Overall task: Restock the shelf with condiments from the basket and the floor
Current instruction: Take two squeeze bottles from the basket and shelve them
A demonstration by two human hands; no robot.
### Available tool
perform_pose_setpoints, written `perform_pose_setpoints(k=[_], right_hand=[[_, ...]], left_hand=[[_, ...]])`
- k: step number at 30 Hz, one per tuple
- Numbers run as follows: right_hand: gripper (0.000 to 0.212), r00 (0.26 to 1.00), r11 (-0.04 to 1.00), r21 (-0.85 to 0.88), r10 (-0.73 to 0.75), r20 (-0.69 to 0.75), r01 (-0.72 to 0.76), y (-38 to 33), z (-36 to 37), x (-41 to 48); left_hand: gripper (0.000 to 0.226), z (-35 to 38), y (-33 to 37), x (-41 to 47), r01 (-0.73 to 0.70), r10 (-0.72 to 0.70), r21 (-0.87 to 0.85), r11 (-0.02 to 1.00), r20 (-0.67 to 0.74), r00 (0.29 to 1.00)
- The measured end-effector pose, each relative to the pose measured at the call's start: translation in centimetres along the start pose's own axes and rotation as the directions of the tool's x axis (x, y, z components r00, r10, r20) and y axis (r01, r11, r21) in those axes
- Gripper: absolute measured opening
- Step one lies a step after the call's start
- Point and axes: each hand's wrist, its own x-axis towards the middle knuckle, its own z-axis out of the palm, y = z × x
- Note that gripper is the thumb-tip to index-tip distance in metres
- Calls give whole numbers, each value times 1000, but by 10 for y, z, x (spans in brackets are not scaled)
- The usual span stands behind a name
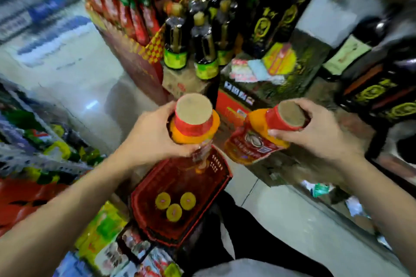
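Two bottles held — left hand point(155, 135) grip wraps upright bottle point(194, 125) | right hand point(319, 132) grip wraps tilted bottle point(258, 139)

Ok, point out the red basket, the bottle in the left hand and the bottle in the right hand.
red basket point(221, 179): head view, far right rim.
left-hand bottle point(194, 112): head view, cap top.
right-hand bottle point(290, 113): head view, cap top.

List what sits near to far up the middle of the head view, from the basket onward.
Red basket holding three yellow-lidded jars → left hand gripping an orange bottle → dark green-labelled bottles on a carton.
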Motion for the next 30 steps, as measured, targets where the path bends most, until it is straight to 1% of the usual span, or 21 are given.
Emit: perform_pose_setpoints(k=[3, 5, 7, 9, 11, 12, 15, 17, 18, 21, 23, 25, 27, 28, 30], right_hand=[[51, 984, 999, 24, 48, -173, -45, -1, -41, -46], [48, 959, 997, 38, 71, -276, -63, 1, -69, -80], [53, 931, 993, 79, 107, -348, -85, 5, -94, -111], [52, 886, 985, 114, 164, -433, -127, 7, -122, -147], [50, 834, 976, 140, 217, -507, -169, 12, -149, -184], [50, 812, 972, 143, 234, -534, -186, 15, -160, -199], [46, 708, 961, 178, 278, -649, -214, 24, -201, -260], [43, 640, 953, 213, 303, -706, -216, 32, -226, -302], [45, 606, 952, 219, 305, -734, -214, 36, -237, -319], [62, 501, 950, 201, 298, -812, -238, 46, -271, -374], [59, 451, 940, 203, 312, -836, -273, 58, -296, -413], [52, 440, 946, 167, 279, -854, -276, 65, -316, -434], [52, 426, 949, 147, 259, -867, -279, 75, -336, -454], [53, 407, 945, 143, 258, -876, -293, 81, -347, -463], [51, 399, 940, 134, 259, -880, -315, 96, -370, -481]], left_hand=[[81, -2, 35, 14, -136, 139, -52, 989, 58, 989], [84, 3, 63, 25, -242, 242, -5, 970, 94, 966], [77, 11, 92, 33, -328, 322, 7, 945, 163, 932], [69, 26, 130, 38, -413, 402, -9, 911, 247, 882], [58, 45, 167, 41, -503, 492, -46, 863, 303, 816], [56, 53, 184, 41, -535, 521, -52, 844, 319, 792], [60, 89, 247, 39, -626, 611, -87, 775, 355, 708], [59, 113, 287, 35, -648, 650, -152, 746, 377, 660], [58, 122, 303, 33, -639, 654, -188, 746, 388, 649], [68, 153, 356, 23, -631, 695, -304, 714, 410, 590], [69, 180, 396, 13, -634, 727, -361, 684, 408, 552], [67, 193, 428, 5, -646, 766, -412, 642, 373, 523], [57, 212, 458, -5, -670, 803, -442, 596, 341, 489], [52, 222, 474, -8, -681, 819, -454, 574, 315, 480], [45, 239, 501, -7, -702, 834, -451, 552, 275, 479]])
